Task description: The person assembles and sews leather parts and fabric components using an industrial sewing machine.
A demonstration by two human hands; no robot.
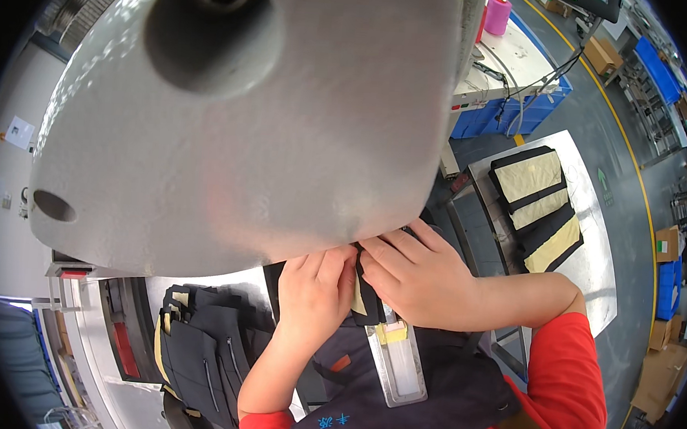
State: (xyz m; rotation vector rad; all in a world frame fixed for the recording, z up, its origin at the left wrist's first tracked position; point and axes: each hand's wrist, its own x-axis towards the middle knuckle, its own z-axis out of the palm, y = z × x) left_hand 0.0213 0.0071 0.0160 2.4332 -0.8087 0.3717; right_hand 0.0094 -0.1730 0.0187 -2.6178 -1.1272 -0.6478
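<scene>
Two hands (371, 283) pinch dark, cream-lined fabric (366, 302).

You've got a pink thread spool (497, 14) up on the white table (518, 56), blue bins (495, 118) under it, cardboard boxes (605, 53) along the yellow floor line (627, 141), and dark finished pieces (202, 347) stacked by your left.

Fingertips of both hands and the dark fabric piece's (366, 298) upper end hidden under the large grey machine housing (247, 114), centre frame.
</scene>
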